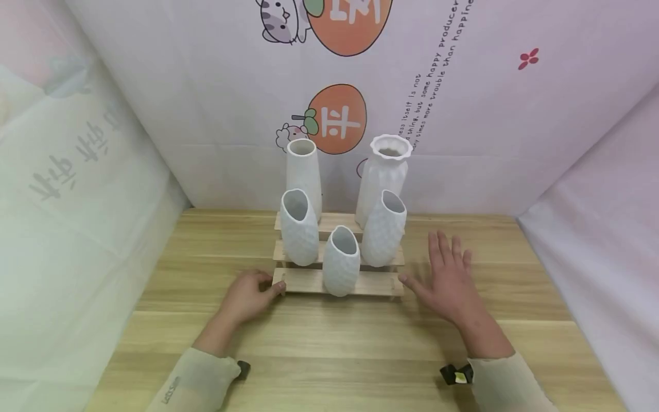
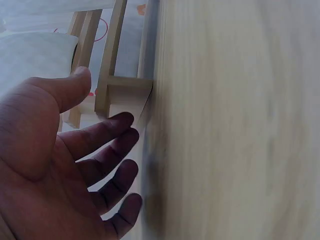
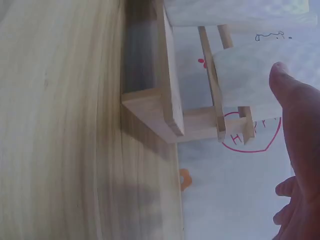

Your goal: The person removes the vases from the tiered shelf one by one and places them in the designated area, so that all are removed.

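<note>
A light wooden three-step rack [image 1: 304,280] carries several white vases. The lowest step holds a small textured vase [image 1: 341,274]; the middle step has a slant-mouthed vase on the left [image 1: 301,240] and another on the right [image 1: 380,243]. On the top step are a smooth tall vase [image 1: 306,171] and a frilled-rim vase [image 1: 383,177]. My left hand [image 1: 249,296] is at the rack's left end, thumb over the lowest step's corner, fingers loosely bent beside the side piece [image 2: 127,87]. Fingers spread, my right hand [image 1: 449,283] is beside the right end [image 3: 150,112], thumb toward it.
The rack stands on a wood-grain table [image 1: 340,349] near a printed white cloth backdrop [image 1: 221,114]. White cloth walls rise on the left [image 1: 72,229] and right [image 1: 597,240]. Dark wrist devices show at the left cuff [image 1: 243,369] and right cuff [image 1: 457,375].
</note>
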Demonstrator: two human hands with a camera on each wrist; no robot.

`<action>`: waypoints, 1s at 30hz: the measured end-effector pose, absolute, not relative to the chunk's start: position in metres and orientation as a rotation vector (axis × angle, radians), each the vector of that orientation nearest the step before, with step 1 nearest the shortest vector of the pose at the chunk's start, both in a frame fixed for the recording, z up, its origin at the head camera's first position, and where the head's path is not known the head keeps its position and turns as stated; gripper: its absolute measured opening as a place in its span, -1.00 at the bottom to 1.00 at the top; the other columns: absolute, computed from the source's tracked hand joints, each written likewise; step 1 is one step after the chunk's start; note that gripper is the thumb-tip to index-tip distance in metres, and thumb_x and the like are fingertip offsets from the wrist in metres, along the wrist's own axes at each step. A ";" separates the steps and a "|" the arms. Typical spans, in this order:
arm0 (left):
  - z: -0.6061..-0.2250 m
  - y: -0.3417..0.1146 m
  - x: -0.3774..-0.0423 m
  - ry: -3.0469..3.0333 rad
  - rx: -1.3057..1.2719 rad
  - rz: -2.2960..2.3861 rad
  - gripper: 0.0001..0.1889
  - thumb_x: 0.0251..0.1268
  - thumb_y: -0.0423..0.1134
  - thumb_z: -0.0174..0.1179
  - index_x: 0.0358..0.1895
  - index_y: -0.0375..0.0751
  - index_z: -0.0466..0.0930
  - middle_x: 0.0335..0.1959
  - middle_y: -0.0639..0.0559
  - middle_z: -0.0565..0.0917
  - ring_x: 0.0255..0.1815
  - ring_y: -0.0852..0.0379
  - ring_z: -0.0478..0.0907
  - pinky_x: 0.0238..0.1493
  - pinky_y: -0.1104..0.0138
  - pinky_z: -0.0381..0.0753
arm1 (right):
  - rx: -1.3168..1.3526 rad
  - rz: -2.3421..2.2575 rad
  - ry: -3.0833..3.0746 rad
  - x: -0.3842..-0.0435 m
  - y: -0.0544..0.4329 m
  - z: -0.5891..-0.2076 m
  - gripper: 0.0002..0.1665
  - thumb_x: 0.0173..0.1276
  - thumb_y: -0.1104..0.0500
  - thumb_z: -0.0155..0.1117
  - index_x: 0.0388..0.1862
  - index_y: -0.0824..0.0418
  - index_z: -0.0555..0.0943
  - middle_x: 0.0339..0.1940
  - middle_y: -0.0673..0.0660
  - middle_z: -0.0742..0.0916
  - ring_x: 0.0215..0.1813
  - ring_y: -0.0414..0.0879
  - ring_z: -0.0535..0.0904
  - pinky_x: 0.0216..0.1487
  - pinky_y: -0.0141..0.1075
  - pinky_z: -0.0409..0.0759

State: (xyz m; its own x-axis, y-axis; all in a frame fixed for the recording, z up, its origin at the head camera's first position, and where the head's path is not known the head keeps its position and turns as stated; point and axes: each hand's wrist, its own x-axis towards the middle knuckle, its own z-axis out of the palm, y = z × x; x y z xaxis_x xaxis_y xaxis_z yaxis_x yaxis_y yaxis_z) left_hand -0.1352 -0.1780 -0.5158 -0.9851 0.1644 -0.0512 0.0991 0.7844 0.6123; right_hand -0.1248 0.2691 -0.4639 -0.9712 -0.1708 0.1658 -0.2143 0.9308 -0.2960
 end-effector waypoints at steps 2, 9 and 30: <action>-0.520 -0.177 -0.136 2.834 0.166 1.041 -0.57 0.41 0.19 0.30 -0.13 -0.14 0.81 0.13 -0.17 0.72 0.25 -0.24 0.58 0.37 -0.13 0.46 | 0.295 0.557 -2.937 -0.124 0.266 -0.462 0.41 0.38 -0.50 0.20 0.72 0.23 -0.33 0.72 0.35 -0.12 0.69 0.29 -0.40 0.61 0.27 -0.36; -0.523 -0.174 -0.136 2.739 0.017 1.176 -0.62 0.42 0.18 0.30 -0.16 -0.06 0.81 0.18 -0.13 0.70 0.29 -0.20 0.57 0.33 -0.13 0.49 | 0.230 0.922 -2.740 -0.114 0.242 -0.454 0.39 0.25 -0.37 0.48 0.74 0.14 -0.11 0.71 0.26 0.12 0.66 0.30 0.06 0.53 0.32 0.15; -0.526 -0.171 -0.136 2.666 -0.109 1.245 -0.57 0.46 0.21 0.22 -0.18 -0.08 0.81 0.07 -0.08 0.76 0.15 -0.11 0.63 0.18 -0.06 0.58 | 0.453 1.039 -2.016 -0.104 0.184 -0.462 -0.08 0.18 -0.32 0.57 0.22 0.38 0.68 0.11 0.26 0.78 0.07 0.25 0.75 0.27 -0.48 0.54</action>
State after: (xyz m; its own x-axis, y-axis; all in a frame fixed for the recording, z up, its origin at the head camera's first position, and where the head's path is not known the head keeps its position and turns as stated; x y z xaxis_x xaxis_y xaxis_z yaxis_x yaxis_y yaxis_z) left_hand -0.1365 -0.1712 -0.5259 -0.9780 0.0164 -0.2081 -0.1490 0.6430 0.7512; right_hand -0.1036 0.1838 -0.4616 -0.6115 0.0454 0.7900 -0.6172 0.5974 -0.5121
